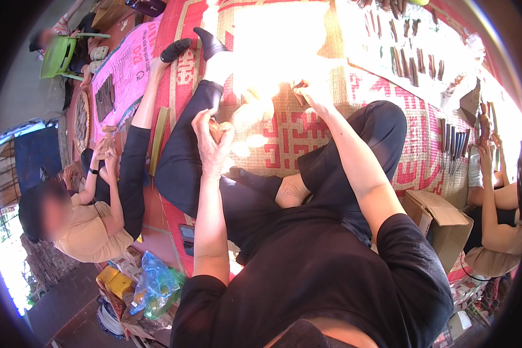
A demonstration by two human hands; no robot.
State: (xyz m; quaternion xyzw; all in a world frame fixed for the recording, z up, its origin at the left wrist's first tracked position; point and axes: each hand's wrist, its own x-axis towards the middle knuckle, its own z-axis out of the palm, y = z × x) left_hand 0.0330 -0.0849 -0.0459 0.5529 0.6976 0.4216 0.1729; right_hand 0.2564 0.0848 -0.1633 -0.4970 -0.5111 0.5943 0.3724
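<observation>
My left hand [210, 145] is raised over my thigh, its fingers closed round a small brown piece [216, 130] that looks like wood. What else may be in its grip is hidden behind the fingers. Further right and a little farther off, my right hand [313, 97] pinches a small dark brown piece [299, 93] with a flat, block-like look. Strong glare washes out the area around it, so its exact kind cannot be told. The two hands are well apart above the red and straw-coloured woven mat [296, 136].
Several dark bladed tools [455, 139] lie at the right, near a cardboard box [438, 223]. Rows of brown pieces [414, 66] cover a pale sheet at the far right. People sit on both sides, the left one beside a pink sheet [130, 69]. Plastic bags [155, 284] lie lower left.
</observation>
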